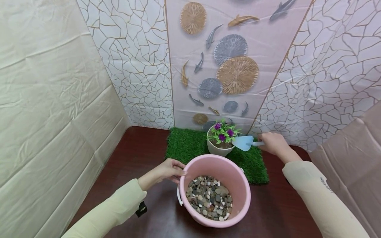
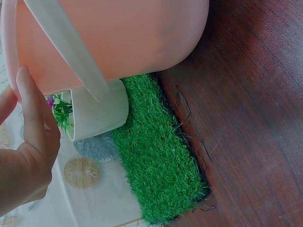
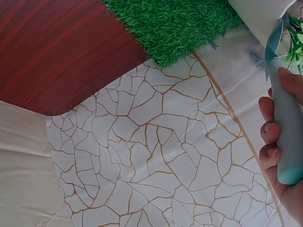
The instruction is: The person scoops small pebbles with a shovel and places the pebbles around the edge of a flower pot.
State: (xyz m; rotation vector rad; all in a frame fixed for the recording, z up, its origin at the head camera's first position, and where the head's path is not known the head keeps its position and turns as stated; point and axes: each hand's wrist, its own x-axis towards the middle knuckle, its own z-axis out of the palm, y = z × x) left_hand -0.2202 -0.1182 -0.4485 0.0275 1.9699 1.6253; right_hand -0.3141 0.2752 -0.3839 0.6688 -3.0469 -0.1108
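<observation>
A pink bucket (image 1: 245,195) with mixed pebbles (image 1: 209,197) in its bottom stands on the table. My left hand (image 1: 167,169) pinches its rim at the upper left, thumb and fingers on either side in the left wrist view. In my right hand (image 1: 273,142) is a small trowel (image 1: 243,143), gripped by its grey handle (image 3: 288,123). The trowel's light blue blade reaches the right side of a white flower pot (image 1: 218,151), which holds soil and a plant with purple flowers (image 1: 221,137). Leaves partly cover the blade tip, so I cannot tell whether it touches the soil.
Beneath the pot lies a green artificial grass mat (image 1: 186,142) on the dark brown table (image 1: 140,148). Patterned cloth (image 1: 140,66) hangs behind, with plain cloth at both sides. The bucket's white handle (image 2: 71,47) hangs down on its left side.
</observation>
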